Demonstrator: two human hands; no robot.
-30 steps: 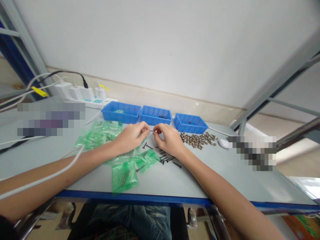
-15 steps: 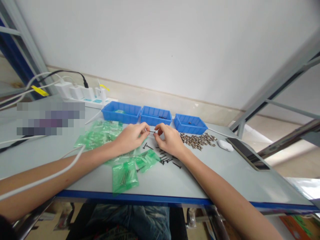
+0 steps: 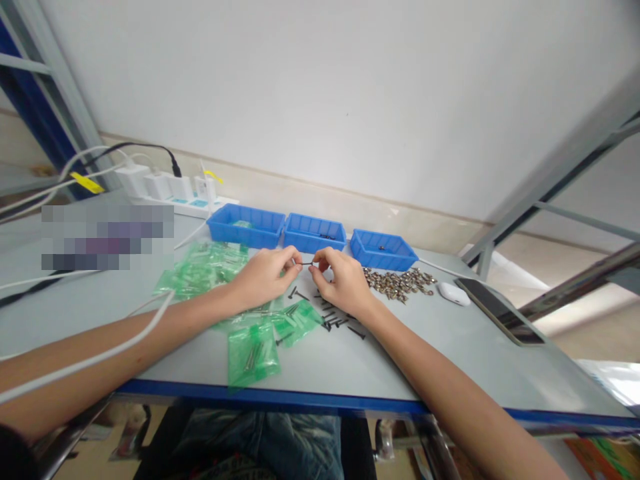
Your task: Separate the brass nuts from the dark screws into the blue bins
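A thin dark screw [image 3: 307,264] spans the small gap between my two hands, above the table. My left hand [image 3: 273,272] pinches one end between thumb and fingertips. At the other end, the thumb and index finger of my right hand [image 3: 341,279] close on it; the tip itself is hidden by the fingers. Several loose black screws [image 3: 330,320] lie below and beside my right hand. Green plastic bags [image 3: 254,353] with screws inside lie in front of and under my left forearm.
Three blue bins stand along the wall: left [image 3: 245,227], middle [image 3: 314,233] and right [image 3: 383,251]. A pile of small metal parts [image 3: 403,285] lies right of my hands, near a white earbud case [image 3: 454,293] and a phone [image 3: 500,312]. A power strip [image 3: 175,205] and cables occupy the left.
The view has shifted slightly, so everything sits a little further right. Both hands keep their pinch on the screw, with hardly any movement relative to the table.
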